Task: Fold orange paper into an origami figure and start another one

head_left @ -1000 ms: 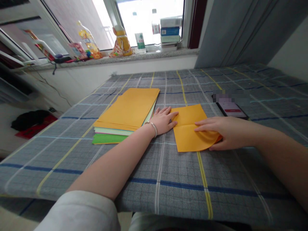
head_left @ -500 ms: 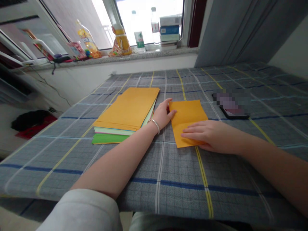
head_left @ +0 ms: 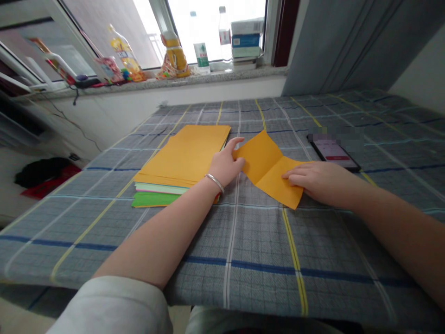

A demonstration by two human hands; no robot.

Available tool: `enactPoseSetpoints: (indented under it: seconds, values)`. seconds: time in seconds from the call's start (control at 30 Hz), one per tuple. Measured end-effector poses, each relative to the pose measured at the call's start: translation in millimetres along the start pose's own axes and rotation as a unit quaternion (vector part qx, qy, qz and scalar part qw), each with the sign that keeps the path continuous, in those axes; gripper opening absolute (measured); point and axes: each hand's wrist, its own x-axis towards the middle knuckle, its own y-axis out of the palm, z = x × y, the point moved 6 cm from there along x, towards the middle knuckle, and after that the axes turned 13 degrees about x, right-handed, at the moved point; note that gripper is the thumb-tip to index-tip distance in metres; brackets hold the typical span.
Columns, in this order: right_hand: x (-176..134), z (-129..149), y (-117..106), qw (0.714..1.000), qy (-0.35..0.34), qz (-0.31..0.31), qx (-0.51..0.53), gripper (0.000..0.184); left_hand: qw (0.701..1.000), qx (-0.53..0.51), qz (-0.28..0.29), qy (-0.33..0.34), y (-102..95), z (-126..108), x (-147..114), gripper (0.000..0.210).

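A small orange sheet of paper (head_left: 266, 160) with a crease across its middle is between my two hands, turned at an angle and partly raised off the cloth. My left hand (head_left: 227, 162), a silver bangle at its wrist, pinches the sheet's left corner between thumb and fingers. At the opposite end, my right hand (head_left: 306, 178) grips the right edge, its fingertips on top and the thumb hidden. Just left of my left hand lies a stack of coloured paper (head_left: 184, 150), orange on top with white and green sheets showing below.
A grey checked cloth (head_left: 264, 246) covers the table. A phone (head_left: 333, 153) lies beyond my right hand. On the windowsill (head_left: 208, 80) stand several bottles, a green-and-white tube (head_left: 201, 55) and stacked boxes (head_left: 246, 41). A dark curtain (head_left: 333, 46) hangs at the right.
The orange sheet has turned from lying nearly square to me to a slanted position, its crease now running diagonally. My right hand has moved slightly right and away, my left hand slightly left.
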Motion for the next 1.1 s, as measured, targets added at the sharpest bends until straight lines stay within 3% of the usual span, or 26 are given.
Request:
enactPoseSetpoints:
  seconds: [0.13,0.33,0.47,0.63,0.87,1.0,1.1]
  values:
    - [0,-3,6,0.999,0.026,0.022,0.016,0.045,1.000,0.022,0.013,0.006,3.0,-1,0,0.044]
    - [2,11,18,0.996,-0.025,0.041,0.074,0.061,0.998,0.050,0.032,0.011,4.3,-4,-1,0.044]
    - [0,10,14,0.996,-0.023,0.046,0.079,0.055,0.998,0.040,0.048,0.009,7.2,-3,-1,0.048]
    - [-3,5,4,0.995,-0.011,0.053,0.086,0.030,0.999,-0.004,0.034,0.034,12.8,0,2,0.053]
    - [-1,6,1,0.984,-0.028,0.051,0.168,0.018,0.997,-0.050,0.052,0.033,15.7,1,1,0.049]
    - [-2,1,-5,0.971,0.020,0.061,0.232,0.020,0.996,-0.064,0.061,0.032,15.4,0,2,0.046]
    - [-3,-5,-3,0.959,0.086,0.095,0.254,0.023,0.993,-0.045,0.076,0.080,17.7,-6,0,0.046]
